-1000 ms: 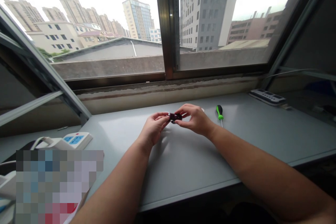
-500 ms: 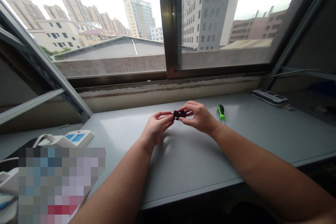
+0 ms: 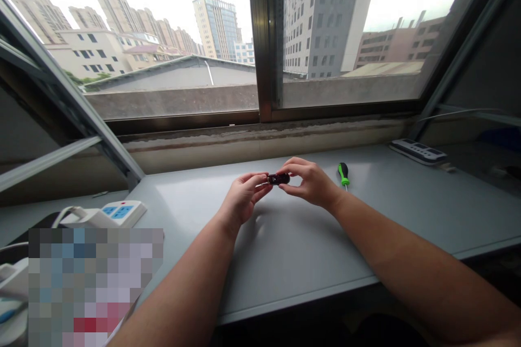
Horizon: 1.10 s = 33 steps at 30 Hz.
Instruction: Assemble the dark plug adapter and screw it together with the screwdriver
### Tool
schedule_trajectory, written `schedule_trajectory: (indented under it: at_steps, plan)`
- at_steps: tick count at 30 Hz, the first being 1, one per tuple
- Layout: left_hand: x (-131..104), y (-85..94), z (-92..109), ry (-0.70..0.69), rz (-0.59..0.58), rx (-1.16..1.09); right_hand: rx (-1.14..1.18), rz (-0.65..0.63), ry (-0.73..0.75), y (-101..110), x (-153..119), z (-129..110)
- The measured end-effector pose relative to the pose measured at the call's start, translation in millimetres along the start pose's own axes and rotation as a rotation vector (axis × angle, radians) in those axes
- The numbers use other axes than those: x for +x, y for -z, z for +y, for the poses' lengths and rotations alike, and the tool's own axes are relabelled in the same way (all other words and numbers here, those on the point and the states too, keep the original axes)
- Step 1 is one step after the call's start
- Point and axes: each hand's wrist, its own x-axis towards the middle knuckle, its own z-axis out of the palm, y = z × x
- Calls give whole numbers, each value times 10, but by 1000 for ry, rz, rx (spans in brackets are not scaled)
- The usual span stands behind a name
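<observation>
A small dark object (image 3: 279,179), too small to make out in detail, is held between both hands above the grey table (image 3: 301,249). My left hand (image 3: 246,195) pinches its left end with thumb and fingers. At the other end, the fingertips and thumb of my right hand (image 3: 307,181) grip it from above and below. A green and black screwdriver (image 3: 343,173) lies on the table just right of my right hand, its shaft pointing toward me.
On the left are a white power strip (image 3: 124,212) with blue sockets, cables and a pixelated area. Another power strip (image 3: 418,151) lies at the back right. Metal frame bars (image 3: 81,87) rise at the left, and a window spans the back.
The dark object has turned slightly between my fingers and now shows a longer, flatter side. Both hands have stayed almost in place.
</observation>
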Motion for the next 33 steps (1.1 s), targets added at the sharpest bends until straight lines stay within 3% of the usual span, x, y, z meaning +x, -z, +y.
schedule_trajectory:
  at_steps: [33]
  plan:
    - [-43,-66,52,21,15,-37,54,16,65,10,3,-46]
